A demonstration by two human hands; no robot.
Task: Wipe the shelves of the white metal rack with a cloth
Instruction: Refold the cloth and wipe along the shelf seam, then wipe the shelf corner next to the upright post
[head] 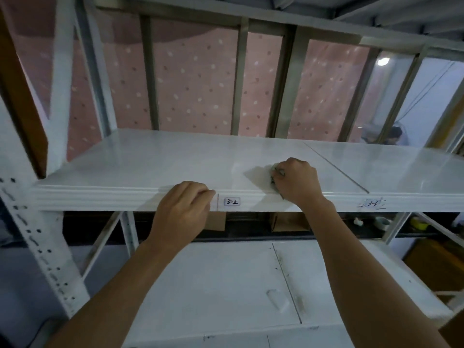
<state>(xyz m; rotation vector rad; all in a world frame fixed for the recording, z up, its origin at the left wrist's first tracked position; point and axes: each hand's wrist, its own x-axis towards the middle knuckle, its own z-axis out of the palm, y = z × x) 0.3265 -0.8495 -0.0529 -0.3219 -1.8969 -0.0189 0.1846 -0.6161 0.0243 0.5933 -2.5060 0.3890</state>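
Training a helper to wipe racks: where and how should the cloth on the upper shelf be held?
Grip the cloth as a bunched wad, coming down from above at the shelf's front edge. It lies crumpled flat on the shelf, near the label 3-2, so the right hand covers it with curled fingers and presses down; the left hand braces on the front lip.

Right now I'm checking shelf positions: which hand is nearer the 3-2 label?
Left. The left hand grips the shelf edge just beside the 3-2 label; the right hand presses the cloth farther off, up on the shelf.
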